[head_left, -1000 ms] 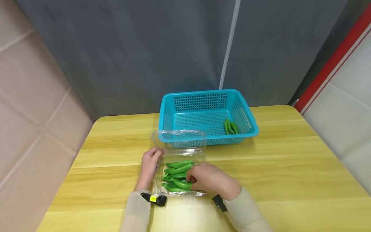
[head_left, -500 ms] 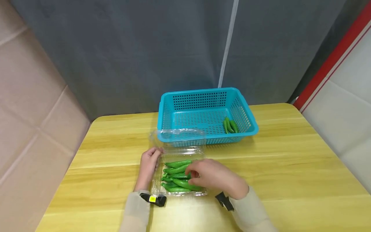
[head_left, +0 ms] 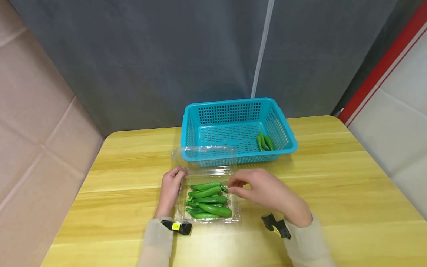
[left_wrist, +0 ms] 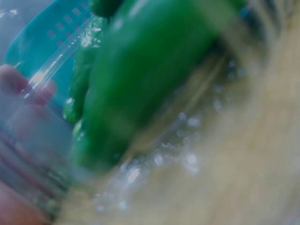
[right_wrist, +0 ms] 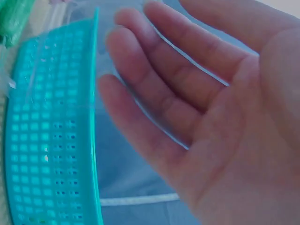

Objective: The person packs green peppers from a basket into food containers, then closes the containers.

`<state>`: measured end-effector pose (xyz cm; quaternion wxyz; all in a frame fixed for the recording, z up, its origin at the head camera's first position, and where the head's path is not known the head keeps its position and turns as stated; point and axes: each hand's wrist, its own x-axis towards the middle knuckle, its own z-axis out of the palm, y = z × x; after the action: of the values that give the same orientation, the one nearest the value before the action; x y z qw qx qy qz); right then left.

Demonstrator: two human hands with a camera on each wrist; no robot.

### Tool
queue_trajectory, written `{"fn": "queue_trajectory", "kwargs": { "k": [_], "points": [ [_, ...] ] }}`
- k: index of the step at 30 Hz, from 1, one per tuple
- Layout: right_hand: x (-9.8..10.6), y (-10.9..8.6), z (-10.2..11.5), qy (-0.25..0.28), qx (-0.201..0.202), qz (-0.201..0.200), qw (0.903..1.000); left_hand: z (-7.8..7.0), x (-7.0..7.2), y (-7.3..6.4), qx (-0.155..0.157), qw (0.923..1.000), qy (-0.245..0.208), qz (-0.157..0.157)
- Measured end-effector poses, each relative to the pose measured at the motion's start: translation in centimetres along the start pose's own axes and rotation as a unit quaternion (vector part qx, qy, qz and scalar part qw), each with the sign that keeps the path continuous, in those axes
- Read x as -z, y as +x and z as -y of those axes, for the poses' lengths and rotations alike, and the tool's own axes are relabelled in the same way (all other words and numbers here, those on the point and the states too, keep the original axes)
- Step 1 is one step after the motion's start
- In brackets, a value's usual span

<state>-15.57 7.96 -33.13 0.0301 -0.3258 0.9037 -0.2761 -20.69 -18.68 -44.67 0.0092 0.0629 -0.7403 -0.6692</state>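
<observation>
A clear plastic clamshell container (head_left: 235,213) lies with its lid raised, holding several green chili peppers (head_left: 213,210) laid side by side. My left hand (head_left: 171,187) grips the container's left edge near the hinge; the left wrist view shows its fingertips (left_wrist: 44,91) at the rim, with a blurred pepper (left_wrist: 136,79) close by. Over the container's right edge hovers my right hand (head_left: 263,187), fingers loosely bent. The right wrist view shows its palm (right_wrist: 234,126) and fingers holding nothing.
Behind the container stands a blue plastic basket (head_left: 230,104), partly seen through the raised lid. A few small green peppers (head_left: 265,142) lie in its right front corner. All rests on a wooden table (head_left: 333,185), with a grey curtain (head_left: 150,66) behind.
My right hand has come away from the pepper at the container's front right, moving up and right, leaving that pepper lying there. The left hand stays at the left edge.
</observation>
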Motion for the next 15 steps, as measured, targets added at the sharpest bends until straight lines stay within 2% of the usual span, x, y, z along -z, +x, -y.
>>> {"fn": "queue_trajectory", "kwargs": {
  "k": [5, 10, 13, 15],
  "points": [
    [0.8, 0.0, -0.9, 0.021, 0.009, -0.097, 0.9951, 1.3, 0.2, 0.7, -0.011, 0.9998, 0.013, -0.008],
    [1.0, 0.6, -2.3, 0.025, -0.005, -0.207, 0.978, 1.7, 0.4, 0.7, -0.018, 0.9997, 0.01, -0.011],
    [1.4, 0.7, -3.5, 0.013, -0.038, -0.242, 0.9694, 1.5, 0.3, 0.6, -0.006, 0.9999, -0.009, -0.002],
    [1.7, 0.9, -4.3, 0.006, -0.066, -0.243, 0.9677, 1.0, 0.1, 0.4, 0.004, 0.9998, -0.017, 0.003]
  ]
}}
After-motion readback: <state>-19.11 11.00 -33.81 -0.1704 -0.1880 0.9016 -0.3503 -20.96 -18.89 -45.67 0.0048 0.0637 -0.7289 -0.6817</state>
